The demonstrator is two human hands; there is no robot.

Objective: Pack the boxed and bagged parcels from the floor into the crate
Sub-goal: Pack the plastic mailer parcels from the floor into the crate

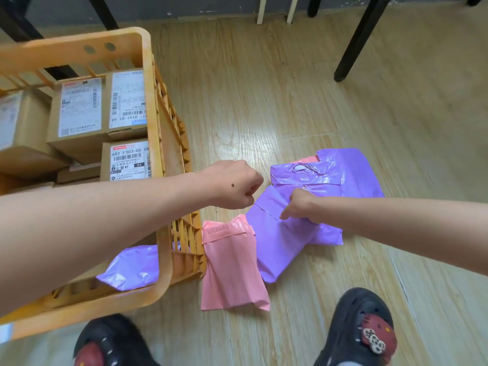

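The purple bag (pixel 280 247), lying on the floor near the crate (pixel 164 260), is gripped by the right hand's (pixel 299 207) curled fingers, the left hand (pixel 235 183) curled and empty; lifting it into the crate is judged next.

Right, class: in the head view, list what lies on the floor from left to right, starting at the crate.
orange crate → pink bag → purple bag pinched by the right hand. The farther purple bag overlaps it, so it is left out.
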